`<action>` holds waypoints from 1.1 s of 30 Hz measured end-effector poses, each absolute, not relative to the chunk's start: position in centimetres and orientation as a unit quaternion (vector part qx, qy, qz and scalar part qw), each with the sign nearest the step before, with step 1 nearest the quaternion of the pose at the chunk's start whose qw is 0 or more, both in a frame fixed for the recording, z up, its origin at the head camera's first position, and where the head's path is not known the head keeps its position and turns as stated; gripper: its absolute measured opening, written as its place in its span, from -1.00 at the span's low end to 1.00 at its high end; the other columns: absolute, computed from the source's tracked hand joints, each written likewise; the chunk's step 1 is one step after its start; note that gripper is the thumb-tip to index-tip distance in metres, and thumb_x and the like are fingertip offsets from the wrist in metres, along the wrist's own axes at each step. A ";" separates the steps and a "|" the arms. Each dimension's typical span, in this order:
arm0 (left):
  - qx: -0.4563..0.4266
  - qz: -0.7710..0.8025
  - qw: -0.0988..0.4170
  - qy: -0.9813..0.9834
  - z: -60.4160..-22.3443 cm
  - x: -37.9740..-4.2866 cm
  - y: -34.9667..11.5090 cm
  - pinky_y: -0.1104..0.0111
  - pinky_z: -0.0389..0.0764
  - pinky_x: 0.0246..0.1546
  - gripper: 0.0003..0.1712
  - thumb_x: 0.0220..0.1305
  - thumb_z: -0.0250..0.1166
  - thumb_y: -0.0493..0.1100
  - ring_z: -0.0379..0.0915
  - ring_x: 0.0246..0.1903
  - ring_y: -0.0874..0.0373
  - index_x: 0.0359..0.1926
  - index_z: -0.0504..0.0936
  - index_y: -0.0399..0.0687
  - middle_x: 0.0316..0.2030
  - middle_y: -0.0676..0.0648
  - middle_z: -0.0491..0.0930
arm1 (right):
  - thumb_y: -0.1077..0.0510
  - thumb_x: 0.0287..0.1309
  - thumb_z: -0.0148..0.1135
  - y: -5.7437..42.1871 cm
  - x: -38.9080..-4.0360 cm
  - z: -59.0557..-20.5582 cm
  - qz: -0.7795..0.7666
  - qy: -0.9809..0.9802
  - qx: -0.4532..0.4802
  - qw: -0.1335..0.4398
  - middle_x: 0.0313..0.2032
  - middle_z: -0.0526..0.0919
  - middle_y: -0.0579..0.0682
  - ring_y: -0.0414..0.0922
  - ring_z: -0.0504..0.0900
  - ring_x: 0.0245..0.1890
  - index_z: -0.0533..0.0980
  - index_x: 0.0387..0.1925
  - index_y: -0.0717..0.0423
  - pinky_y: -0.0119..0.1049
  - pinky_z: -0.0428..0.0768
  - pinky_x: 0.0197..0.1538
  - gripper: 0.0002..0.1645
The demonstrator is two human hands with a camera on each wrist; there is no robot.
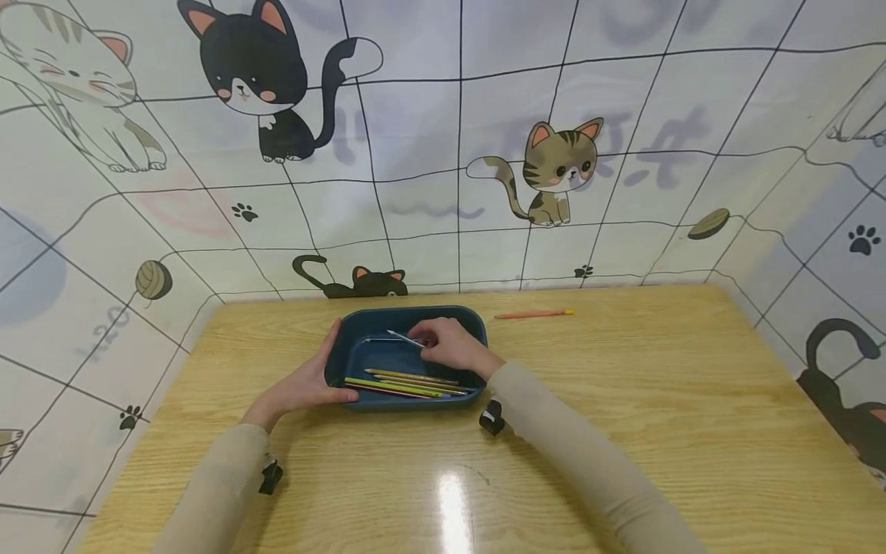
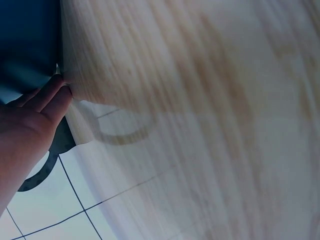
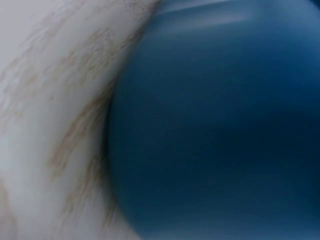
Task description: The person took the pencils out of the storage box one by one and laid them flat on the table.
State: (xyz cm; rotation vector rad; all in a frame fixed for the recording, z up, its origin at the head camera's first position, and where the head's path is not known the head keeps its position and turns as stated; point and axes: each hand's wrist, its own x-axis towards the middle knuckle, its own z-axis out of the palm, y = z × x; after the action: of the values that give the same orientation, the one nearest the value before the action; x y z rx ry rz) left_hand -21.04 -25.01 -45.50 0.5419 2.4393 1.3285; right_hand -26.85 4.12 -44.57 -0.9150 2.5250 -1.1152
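A dark blue rectangular tray (image 1: 394,405) sits on the table. At its left end, my left hand (image 1: 308,385) holds it, with the thumb at the near left corner and the fingers along the outer left side. The left wrist view shows those fingers (image 2: 52,100) against the tray's side. Over the tray, my right hand (image 1: 450,344) pinches a slim, pale pencil (image 1: 404,338), its tip pointing left. Beneath it lies another slim pencil (image 1: 377,339), partly hidden by the hand. Several coloured pencils (image 1: 408,385) lie side by side along the near side inside.
An orange pencil (image 1: 533,314) with a yellow end lies on the wooden table (image 1: 623,385), right of the tray near the back edge. A cat-patterned cloth (image 1: 429,254) stands behind and at both sides. The right wrist view is filled by the tray's blurred outside (image 3: 200,125).
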 end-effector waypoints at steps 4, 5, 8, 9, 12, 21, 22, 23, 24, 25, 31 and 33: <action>0.186 0.458 0.154 0.855 -45.4 -21.0 -25.0 -0.22 -0.12 0.29 0.49 -0.03 0.54 0.06 -0.33 0.41 -0.30 0.50 -0.52 0.16 0.48 -0.29 -0.40 | 0.37 0.11 0.20 4.2 -26.8 -44.4 -0.395 0.852 -0.323 0.115 -0.21 0.66 0.02 -0.17 0.59 -0.24 0.57 0.05 0.23 -0.37 0.54 -0.17 -0.58; 0.188 0.457 0.154 0.856 -45.4 -21.0 -25.0 -0.23 -0.12 0.28 0.49 -0.03 0.54 0.06 -0.33 0.41 -0.31 0.50 -0.52 0.15 0.48 -0.30 -0.40 | 0.37 0.12 0.19 4.3 -26.7 -44.3 -0.398 0.849 -0.327 0.114 -0.20 0.66 0.03 -0.17 0.60 -0.23 0.57 0.05 0.23 -0.37 0.55 -0.15 -0.58; 0.187 0.461 0.156 0.853 -45.4 -21.0 -25.0 -0.22 -0.13 0.29 0.48 -0.02 0.53 0.05 -0.34 0.41 -0.29 0.50 -0.52 0.17 0.48 -0.28 -0.41 | 0.36 0.14 0.19 4.4 -26.6 -44.2 -0.409 0.841 -0.333 0.116 -0.19 0.67 0.04 -0.18 0.62 -0.23 0.58 0.06 0.23 -0.38 0.55 -0.13 -0.59; 0.189 0.462 0.156 0.853 -45.5 -21.0 -25.0 -0.22 -0.13 0.29 0.48 -0.01 0.53 0.05 -0.34 0.41 -0.29 0.50 -0.52 0.17 0.48 -0.28 -0.41 | 0.35 0.15 0.19 4.4 -26.6 -44.1 -0.413 0.839 -0.334 0.117 -0.19 0.67 0.04 -0.18 0.62 -0.23 0.58 0.06 0.23 -0.38 0.55 -0.14 -0.59; 0.190 0.462 0.154 0.853 -45.6 -21.1 -25.0 -0.22 -0.12 0.29 0.48 -0.02 0.53 0.05 -0.32 0.41 -0.29 0.50 -0.52 0.20 0.48 -0.27 -0.40 | 0.34 0.16 0.20 4.6 -26.5 -43.9 -0.421 0.835 -0.335 0.115 -0.19 0.68 0.04 -0.18 0.61 -0.23 0.58 0.06 0.21 -0.37 0.55 -0.17 -0.61; 0.196 0.452 0.147 0.858 -45.7 -21.0 -25.0 -0.25 -0.13 0.27 0.49 -0.03 0.54 0.05 -0.39 0.42 -0.29 0.50 -0.53 0.23 0.49 -0.23 -0.44 | 0.34 0.16 0.20 5.4 -26.2 -42.7 -0.428 0.831 -0.340 0.106 -0.18 0.68 0.09 -0.20 0.61 -0.24 0.60 0.05 0.18 -0.37 0.55 -0.18 -0.61; 0.196 0.452 0.146 0.858 -45.7 -21.0 -25.0 -0.25 -0.14 0.27 0.49 -0.02 0.54 0.04 -0.39 0.42 -0.29 0.50 -0.53 0.23 0.49 -0.22 -0.45 | 0.34 0.15 0.19 5.5 -26.1 -42.5 -0.429 0.829 -0.343 0.104 -0.17 0.68 0.12 -0.19 0.61 -0.23 0.59 0.05 0.20 -0.36 0.55 -0.17 -0.61; 0.197 0.451 0.146 0.858 -45.7 -21.0 -25.0 -0.25 -0.14 0.27 0.49 -0.02 0.54 0.04 -0.40 0.42 -0.29 0.50 -0.53 0.22 0.49 -0.22 -0.45 | 0.34 0.15 0.19 5.7 -26.0 -42.3 -0.430 0.827 -0.347 0.101 -0.17 0.68 0.13 -0.18 0.61 -0.23 0.59 0.05 0.21 -0.36 0.56 -0.17 -0.61; 0.198 0.451 0.145 0.858 -45.7 -21.0 -25.0 -0.25 -0.14 0.27 0.49 -0.03 0.54 0.04 -0.40 0.42 -0.29 0.50 -0.53 0.21 0.49 -0.22 -0.45 | 0.34 0.14 0.20 5.8 -26.0 -42.2 -0.429 0.826 -0.351 0.098 -0.17 0.68 0.13 -0.17 0.62 -0.23 0.59 0.05 0.22 -0.36 0.56 -0.16 -0.61; 0.198 0.450 0.145 0.858 -45.7 -21.0 -25.0 -0.25 -0.14 0.27 0.49 -0.03 0.54 0.04 -0.40 0.42 -0.29 0.50 -0.53 0.21 0.49 -0.22 -0.45 | 0.34 0.14 0.20 5.9 -25.9 -42.0 -0.430 0.825 -0.354 0.095 -0.18 0.68 0.13 -0.16 0.62 -0.23 0.59 0.05 0.23 -0.35 0.56 -0.16 -0.61; 0.199 0.448 0.144 0.859 -45.6 -21.0 -25.0 -0.27 -0.15 0.26 0.50 -0.03 0.54 0.05 -0.42 0.42 -0.29 0.50 -0.53 0.17 0.49 -0.23 -0.46 | 0.37 0.12 0.21 6.8 -25.8 -41.6 -0.432 0.822 -0.361 0.088 -0.19 0.67 0.14 -0.16 0.61 -0.24 0.59 0.03 0.26 -0.36 0.56 -0.17 -0.61; 0.199 0.449 0.145 0.859 -45.5 -21.0 -25.0 -0.27 -0.15 0.26 0.50 -0.03 0.54 0.05 -0.42 0.42 -0.29 0.50 -0.53 0.17 0.49 -0.23 -0.46 | 0.38 0.12 0.20 7.1 -25.8 -41.6 -0.433 0.820 -0.363 0.088 -0.18 0.67 0.16 -0.15 0.61 -0.23 0.59 0.03 0.27 -0.36 0.56 -0.16 -0.61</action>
State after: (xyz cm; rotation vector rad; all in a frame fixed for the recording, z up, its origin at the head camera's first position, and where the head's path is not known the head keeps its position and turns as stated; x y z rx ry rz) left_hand -20.99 -24.96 -45.53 0.5742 2.4748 1.2943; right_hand -25.81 7.10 -41.57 -1.0819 2.4419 -1.2886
